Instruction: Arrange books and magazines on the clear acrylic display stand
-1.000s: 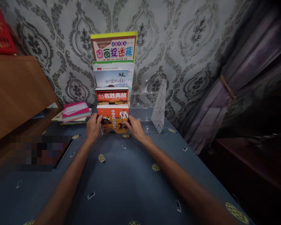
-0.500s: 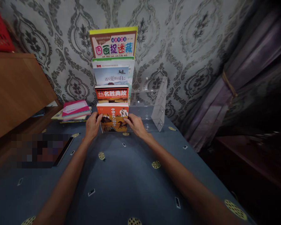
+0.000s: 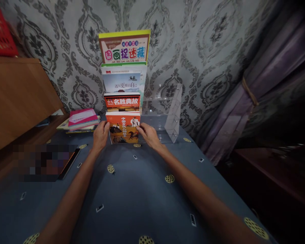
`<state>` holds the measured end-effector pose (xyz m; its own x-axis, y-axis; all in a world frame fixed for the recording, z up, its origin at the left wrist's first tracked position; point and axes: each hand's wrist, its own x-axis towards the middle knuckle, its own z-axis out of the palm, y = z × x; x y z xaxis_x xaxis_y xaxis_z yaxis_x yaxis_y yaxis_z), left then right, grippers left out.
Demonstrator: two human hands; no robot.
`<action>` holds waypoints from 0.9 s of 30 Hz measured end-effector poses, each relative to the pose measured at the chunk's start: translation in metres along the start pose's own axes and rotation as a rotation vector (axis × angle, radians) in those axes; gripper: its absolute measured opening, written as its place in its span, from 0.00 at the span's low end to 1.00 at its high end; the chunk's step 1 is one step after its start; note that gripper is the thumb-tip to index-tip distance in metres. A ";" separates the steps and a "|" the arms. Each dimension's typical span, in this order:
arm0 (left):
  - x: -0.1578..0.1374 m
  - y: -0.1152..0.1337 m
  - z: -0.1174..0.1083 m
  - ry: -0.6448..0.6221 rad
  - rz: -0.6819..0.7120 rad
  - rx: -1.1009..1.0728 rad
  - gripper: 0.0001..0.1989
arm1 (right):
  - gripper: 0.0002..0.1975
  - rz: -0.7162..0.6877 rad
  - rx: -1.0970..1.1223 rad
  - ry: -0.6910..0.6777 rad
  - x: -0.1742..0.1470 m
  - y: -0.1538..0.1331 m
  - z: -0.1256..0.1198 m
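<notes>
An orange book [image 3: 124, 127] with Chinese lettering and dark figures stands upright in the lowest tier of a clear plastic display rack [image 3: 173, 115]. My left hand [image 3: 100, 137] grips its left edge, fingers curled behind and out of sight. On the opposite edge is my right hand [image 3: 149, 136], its thumb at the front cover. Behind, in rising tiers, are a red-topped book [image 3: 124, 101], a pale blue book [image 3: 122, 82], a white and green book [image 3: 143, 76] and a large yellow-bordered book [image 3: 125, 49].
Left of the rack lies a stack of books [image 3: 82, 118] with a pink one on top. A dark flat device [image 3: 70, 164], partly blurred out, rests nearer on the blue patterned cloth [image 3: 132, 203]. A wooden cabinet [image 3: 20, 98] stands at the left, a purple curtain [image 3: 234, 108] at the right.
My left thumb has drawn back slightly from the front of the orange book to its edge. Otherwise the hands and books stay in place; the view has shifted a little.
</notes>
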<state>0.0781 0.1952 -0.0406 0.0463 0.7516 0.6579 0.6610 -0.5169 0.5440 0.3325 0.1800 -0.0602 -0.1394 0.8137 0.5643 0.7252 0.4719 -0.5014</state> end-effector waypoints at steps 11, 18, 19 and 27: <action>-0.012 -0.025 -0.030 0.080 -0.101 0.206 0.22 | 0.28 0.045 0.073 0.341 -0.004 -0.011 -0.016; -0.066 -0.077 -0.088 -0.130 -0.386 0.797 0.32 | 0.28 -0.227 0.144 0.236 -0.012 -0.043 -0.009; -0.074 -0.083 -0.096 -0.147 -0.424 0.830 0.35 | 0.28 -0.260 0.141 0.195 -0.014 -0.048 -0.004; -0.094 -0.116 -0.126 -0.287 -0.714 0.774 0.41 | 0.29 -0.459 0.049 -0.175 -0.045 -0.072 0.046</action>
<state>-0.0977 0.1330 -0.0997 -0.4288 0.8954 0.1196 0.8923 0.3991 0.2110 0.2554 0.1246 -0.0795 -0.5512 0.5605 0.6181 0.5303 0.8072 -0.2591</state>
